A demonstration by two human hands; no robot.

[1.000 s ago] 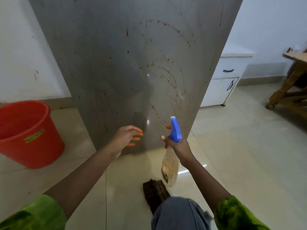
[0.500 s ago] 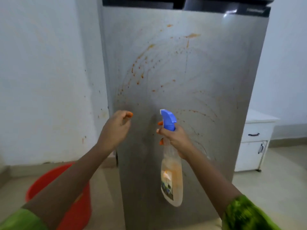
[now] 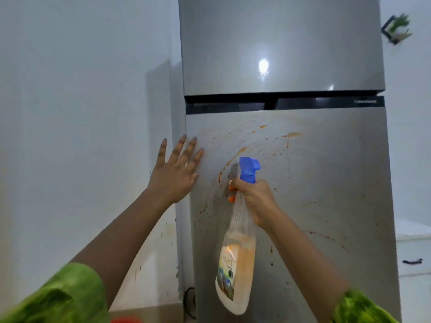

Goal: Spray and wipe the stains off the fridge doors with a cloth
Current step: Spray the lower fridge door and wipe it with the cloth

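Orange-brown stains (image 3: 238, 152) arc across the upper part of the lower fridge door (image 3: 326, 183), with finer specks trailing down its left edge and a fainter streak lower on the right. That is where the work lies; the upper door (image 3: 279, 43) looks clean and glossy from here.

One hand, the right hand (image 3: 254, 197), is wrapped tight around the neck of a spray bottle (image 3: 235, 264), with the blue nozzle (image 3: 248, 169) raised just in front of the stained patch. Whether a finger is on the trigger I cannot tell. The left hand (image 3: 175, 169) is spread wide and flat, empty, fingers reaching onto the door's left edge as if to steady it.

This reads as the spraying step, barely begun: the stains look dry and unsmeared, and no cloth is in view. The next move calls for aiming the nozzle at the thickest smear near the top of the arc and squeezing, then working down the specks. A cloth will have to be fetched before wiping, and the liquid may run down the steel if left too long
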